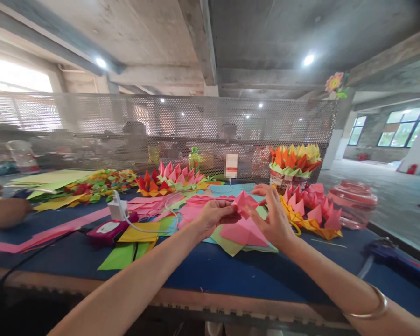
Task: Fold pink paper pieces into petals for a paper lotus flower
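Note:
A folded pink paper piece [245, 203] with a pointed top is pinched between the thumb and fingers of my left hand [217, 215]. Close by on its right is my right hand [273, 215], fingers spread and thumb apart; the fingertips are at the paper's right edge, and whether they touch it I cannot tell. Beneath both hands lie pink paper sheets [243, 233], with a light green sheet [231, 243] sticking out under them. To the right sits a cluster of pink folded petals [315, 212] above yellow ones.
A pink-tinted jar [353, 205] and a blue glue gun [388, 256] are at the right. A finished paper flower basket [294, 163] stands behind. Left are a purple power strip [108, 231] with a white charger [118, 210], cables, and another person's arm [7, 214]. Perforated metal panel [196, 119] behind.

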`<state>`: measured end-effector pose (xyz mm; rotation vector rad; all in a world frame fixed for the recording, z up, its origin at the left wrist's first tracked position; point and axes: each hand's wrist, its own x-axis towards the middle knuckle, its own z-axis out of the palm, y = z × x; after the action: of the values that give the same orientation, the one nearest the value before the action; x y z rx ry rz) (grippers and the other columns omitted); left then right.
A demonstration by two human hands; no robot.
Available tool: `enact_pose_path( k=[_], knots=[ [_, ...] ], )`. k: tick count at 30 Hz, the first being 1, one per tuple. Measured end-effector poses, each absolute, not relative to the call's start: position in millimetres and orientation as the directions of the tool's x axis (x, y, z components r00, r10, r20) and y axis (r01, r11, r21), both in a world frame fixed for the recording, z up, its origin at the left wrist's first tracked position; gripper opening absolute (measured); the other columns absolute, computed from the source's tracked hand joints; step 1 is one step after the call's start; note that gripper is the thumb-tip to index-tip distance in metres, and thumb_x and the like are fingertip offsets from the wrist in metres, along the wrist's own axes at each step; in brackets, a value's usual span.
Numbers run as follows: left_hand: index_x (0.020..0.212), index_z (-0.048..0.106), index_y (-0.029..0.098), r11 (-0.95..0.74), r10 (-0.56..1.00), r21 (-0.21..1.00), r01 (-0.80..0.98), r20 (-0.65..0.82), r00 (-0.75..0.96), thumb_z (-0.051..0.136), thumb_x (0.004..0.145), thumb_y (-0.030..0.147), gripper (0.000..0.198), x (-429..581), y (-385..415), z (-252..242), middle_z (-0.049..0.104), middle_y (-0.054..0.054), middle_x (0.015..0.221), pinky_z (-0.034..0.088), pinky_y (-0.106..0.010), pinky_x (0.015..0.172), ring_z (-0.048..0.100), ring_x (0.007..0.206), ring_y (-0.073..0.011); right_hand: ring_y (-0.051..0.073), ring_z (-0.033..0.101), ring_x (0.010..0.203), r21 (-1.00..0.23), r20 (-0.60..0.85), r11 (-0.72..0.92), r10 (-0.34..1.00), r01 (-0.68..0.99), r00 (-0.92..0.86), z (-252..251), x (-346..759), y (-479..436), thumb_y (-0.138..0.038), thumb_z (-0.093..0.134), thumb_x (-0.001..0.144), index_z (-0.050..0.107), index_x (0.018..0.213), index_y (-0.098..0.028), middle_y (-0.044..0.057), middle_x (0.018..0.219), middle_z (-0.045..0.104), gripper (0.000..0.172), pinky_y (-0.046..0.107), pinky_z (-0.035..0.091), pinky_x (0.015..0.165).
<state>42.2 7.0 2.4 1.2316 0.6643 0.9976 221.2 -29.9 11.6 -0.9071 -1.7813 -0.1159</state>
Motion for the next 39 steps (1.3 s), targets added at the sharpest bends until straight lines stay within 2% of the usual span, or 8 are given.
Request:
enact_pose_path(
  k=[2, 4, 8, 15, 25, 32, 36, 39],
  knots=[
    [0.073, 0.062, 0.008, -0.018, 0.899, 0.969, -0.247, 0.123, 0.419, 0.076, 0.061, 0.033, 0.03, 43, 6, 3, 0.068, -0.008, 0.07, 0.05, -0.025, 0.068, 0.064, 0.066, -0.0146, 0.022, 0.051, 0.096, -0.498, 0.799, 0.652, 0.601, 0.572, 0.01, 8, 222, -24, -0.035, 0.056, 0.078, 0.044, 0.115, -0.02, 0.012, 0.115, 0.049, 0.041, 0.032, 0.048, 0.068],
    [0.073, 0.062, 0.008, -0.05, 0.906, 0.968, -0.246, 0.147, 0.396, 0.075, 0.06, 0.034, 0.032, 44, 6, 4, 0.067, -0.008, 0.07, 0.049, -0.025, 0.067, 0.064, 0.066, -0.0145, 0.02, 0.055, 0.087, -0.634, 0.686, 0.582, 0.727, 0.51, 0.023, 4, 223, -18, -0.041, 0.055, 0.078, 0.046, 0.113, -0.019, 0.011, 0.107, 0.055, 0.042, 0.028, 0.046, 0.061],
    [0.072, 0.061, 0.009, -0.117, 0.916, 0.971, -0.211, 0.187, 0.355, 0.075, 0.059, 0.034, 0.032, 47, 7, 2, 0.065, -0.005, 0.065, 0.049, -0.024, 0.063, 0.062, 0.06, -0.0119, 0.017, 0.056, 0.068, -0.754, 0.447, 0.458, 0.883, 0.471, -0.143, 0, 221, -16, -0.05, 0.055, 0.076, 0.063, 0.081, -0.015, 0.003, 0.072, 0.063, 0.036, 0.026, 0.042, 0.058],
    [0.071, 0.059, 0.01, -0.23, 0.902, 0.965, -0.125, 0.26, 0.343, 0.071, 0.063, 0.032, 0.027, 52, 7, -2, 0.063, -0.003, 0.059, 0.046, -0.023, 0.058, 0.059, 0.055, -0.011, 0.015, 0.054, 0.054, -0.732, 0.446, 0.484, 0.872, 0.478, -0.2, 3, 216, -21, -0.047, 0.061, 0.073, 0.068, 0.066, -0.015, 0.001, 0.056, 0.061, 0.033, 0.024, 0.036, 0.051],
    [0.071, 0.059, 0.01, -0.151, 0.897, 0.975, -0.162, 0.204, 0.392, 0.068, 0.064, 0.031, 0.025, 52, 2, 1, 0.062, -0.004, 0.062, 0.045, -0.026, 0.062, 0.058, 0.057, -0.0117, 0.019, 0.059, 0.066, -0.733, 0.497, 0.511, 0.853, 0.448, -0.159, -4, 220, -14, -0.042, 0.059, 0.075, 0.069, 0.08, -0.014, 0.005, 0.071, 0.068, 0.03, 0.025, 0.043, 0.055],
    [0.065, 0.059, 0.009, -0.017, 0.883, 0.978, -0.21, 0.113, 0.456, 0.07, 0.057, 0.021, 0.018, 51, -3, 4, 0.06, -0.003, 0.058, 0.042, -0.022, 0.058, 0.055, 0.055, -0.01, 0.019, 0.061, 0.079, -0.827, 0.455, 0.525, 0.835, 0.203, -0.309, 2, 216, -19, -0.04, 0.06, 0.075, 0.069, 0.091, -0.017, 0.004, 0.085, 0.069, 0.029, 0.03, 0.047, 0.072],
    [0.066, 0.059, 0.009, -0.019, 0.905, 0.976, -0.216, 0.109, 0.411, 0.072, 0.061, 0.026, 0.021, 49, -1, 5, 0.061, -0.004, 0.062, 0.043, -0.023, 0.06, 0.055, 0.056, -0.0097, 0.018, 0.058, 0.071, -0.852, 0.394, 0.432, 0.901, 0.295, -0.183, 0, 216, -18, -0.046, 0.06, 0.074, 0.067, 0.081, -0.013, 0.005, 0.075, 0.066, 0.035, 0.029, 0.046, 0.064],
    [0.067, 0.059, 0.01, 0.01, 0.925, 0.971, -0.238, 0.081, 0.371, 0.072, 0.062, 0.028, 0.023, 47, 1, 6, 0.062, -0.005, 0.065, 0.044, -0.023, 0.062, 0.056, 0.06, -0.0102, 0.017, 0.058, 0.072, -0.857, 0.413, 0.449, 0.892, 0.253, -0.185, 0, 216, -18, -0.044, 0.06, 0.074, 0.063, 0.087, -0.014, 0.005, 0.079, 0.066, 0.034, 0.028, 0.046, 0.063]
  ],
)
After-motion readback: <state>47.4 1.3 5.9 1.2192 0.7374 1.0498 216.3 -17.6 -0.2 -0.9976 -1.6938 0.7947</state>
